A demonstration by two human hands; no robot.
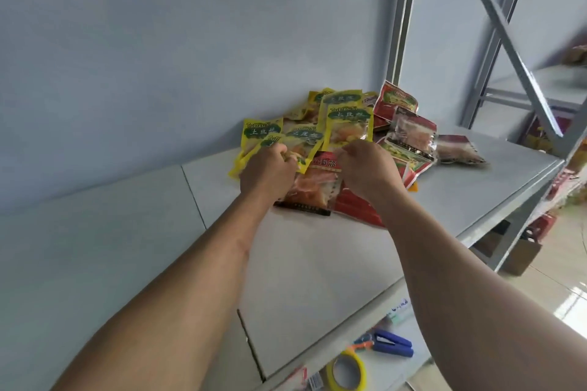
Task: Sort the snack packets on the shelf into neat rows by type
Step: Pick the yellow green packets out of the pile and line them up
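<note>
Both hands were in the mixed pile of snack packets on the grey shelf (476, 187), and nothing was in rows yet. The left hand (266, 173) had its fingers curled round the bottom edges of a few yellow packets (263, 133), which fanned up and away from it toward 12 o'clock, so their long sides ran away from the person. The right hand (365, 168) sat just beside it at 3 o'clock, with its fingers bent down and pinching the bottom edge of another yellow packet (347, 127) that stood tall above it. More yellow ones lay behind, at 12 o'clock. The left hand was nearer the yellow bunch, so I think the next move was to gather that last yellow one into it. The yellow packets had a green label with "TuDouSi" and the words 土豆丝. Under both hands lay a red packet (309, 187) whose top showed 小面筋, as best I could read. More red packets (398, 98) and a see-through one (413, 133) lay at 2 o'clock, touching the pile. A dark packet (459, 149) lay just beside them at 3 o'clock. On the lower shelf were a roll of yellow tape (346, 371) and a blue stapler (392, 343).
</note>
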